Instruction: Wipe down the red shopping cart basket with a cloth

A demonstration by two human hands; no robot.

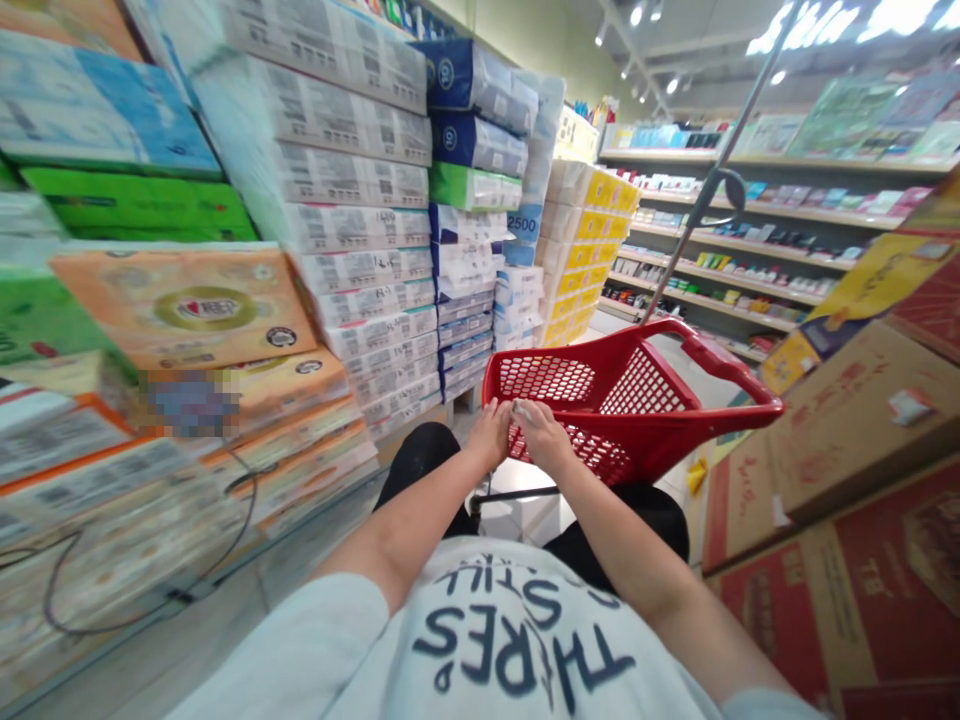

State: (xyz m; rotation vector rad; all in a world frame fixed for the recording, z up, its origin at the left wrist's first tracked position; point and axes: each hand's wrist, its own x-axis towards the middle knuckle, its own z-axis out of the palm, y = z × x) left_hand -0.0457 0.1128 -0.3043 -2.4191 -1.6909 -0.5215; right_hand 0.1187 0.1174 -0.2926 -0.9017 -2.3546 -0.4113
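A red plastic shopping cart (675, 425) with a mesh basket stands in front of me, its handle pointing away to the right. My left hand (491, 434) is closed on the corner of the basket nearest me. Right beside it, my right hand (543, 436) also has its fingers bent over the basket rim. The two hands nearly touch, and the undersides of the fingers are hidden. A long grey pole (709, 190) rises behind the cart's far side.
Tall stacks of white paper packs (360, 240) line the left, with orange tissue packs (195, 305) lower down. A dark cable (244, 515) hangs there. Cardboard boxes (855, 440) crowd the right side. Stocked shelves (787, 215) stand at the back.
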